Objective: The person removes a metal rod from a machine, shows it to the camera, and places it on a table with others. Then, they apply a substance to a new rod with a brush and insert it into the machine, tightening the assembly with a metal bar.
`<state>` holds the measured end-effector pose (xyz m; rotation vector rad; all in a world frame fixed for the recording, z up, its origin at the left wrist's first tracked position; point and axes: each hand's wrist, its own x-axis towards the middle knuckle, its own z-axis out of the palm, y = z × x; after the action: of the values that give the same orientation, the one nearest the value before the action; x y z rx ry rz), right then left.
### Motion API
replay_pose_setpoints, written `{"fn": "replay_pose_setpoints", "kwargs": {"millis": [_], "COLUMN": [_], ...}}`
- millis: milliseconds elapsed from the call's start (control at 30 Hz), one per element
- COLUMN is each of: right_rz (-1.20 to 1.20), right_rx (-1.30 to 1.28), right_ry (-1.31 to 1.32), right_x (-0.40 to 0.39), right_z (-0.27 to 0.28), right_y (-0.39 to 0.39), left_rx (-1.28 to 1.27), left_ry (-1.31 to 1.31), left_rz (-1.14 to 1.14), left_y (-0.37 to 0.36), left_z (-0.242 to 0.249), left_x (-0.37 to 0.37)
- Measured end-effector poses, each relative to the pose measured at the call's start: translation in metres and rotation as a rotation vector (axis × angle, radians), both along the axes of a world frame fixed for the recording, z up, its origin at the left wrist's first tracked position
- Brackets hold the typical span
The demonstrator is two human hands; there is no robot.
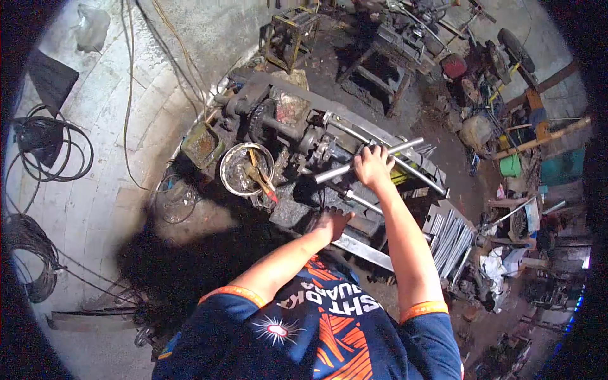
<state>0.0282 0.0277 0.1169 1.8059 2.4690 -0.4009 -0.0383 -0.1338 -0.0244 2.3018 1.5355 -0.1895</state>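
Observation:
My right hand is closed around a shiny metal rod, which slants over a greasy machine resembling a lathe. One end of the rod points toward the machine's middle, the other out to the upper right. Lower down, my left hand lies on the machine's near side, its thumb apart from the darkened fingers; I see nothing held in it. To its upper left, a round bucket contains murky liquid and a brush with a red tip.
A bundle of thin metal rods lies at the machine's right end. A rusty square container sits left of the bucket. Cable coils lie along the left. A metal stand is behind, and scrap with a green container fills the right.

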Motion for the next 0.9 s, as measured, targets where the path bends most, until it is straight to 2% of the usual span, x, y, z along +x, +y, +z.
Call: {"fn": "replay_pose_setpoints", "kwargs": {"millis": [33,67,167,333,467,533,633,700,867,900], "right_rz": [-0.005,-0.009,0.029,0.179,0.145,0.136,0.124,0.126,0.131,0.131], "right_rx": [-0.002,-0.005,-0.001,0.086,0.095,0.040,-0.037,-0.033,-0.112,-0.097], "right_ry": [0.011,0.022,0.002,-0.058,-0.010,-0.020,-0.003,0.005,0.026,0.026], "right_x": [0.000,0.000,0.001,0.012,0.016,0.016,0.018,0.019,0.018,0.017], "right_z": [0.001,0.002,0.005,0.007,0.003,0.008,0.009,0.003,0.011,0.009], "right_y": [0.000,0.000,0.003,0.002,-0.001,0.001,0.005,0.008,0.013,0.014], "left_rx": [-0.097,-0.075,-0.050,-0.167,-0.080,-0.106,-0.178,-0.164,-0.259,-0.148], "left_ry": [-0.014,0.005,-0.052,-0.308,-0.195,-0.224,-0.064,-0.041,0.053,0.031], "left_rz": [0.024,0.029,0.093,0.214,0.188,0.257,0.148,0.152,0.184,0.120], "left_y": [0.003,0.001,-0.005,-0.018,-0.019,-0.020,-0.010,-0.007,0.001,0.000], "left_z": [0.012,0.023,0.016,0.013,0.023,0.030,0.042,0.021,0.024,0.000], "left_x": [-0.001,-0.002,-0.001,-0.003,-0.001,0.002,0.000,0.004,0.010,0.010]}}
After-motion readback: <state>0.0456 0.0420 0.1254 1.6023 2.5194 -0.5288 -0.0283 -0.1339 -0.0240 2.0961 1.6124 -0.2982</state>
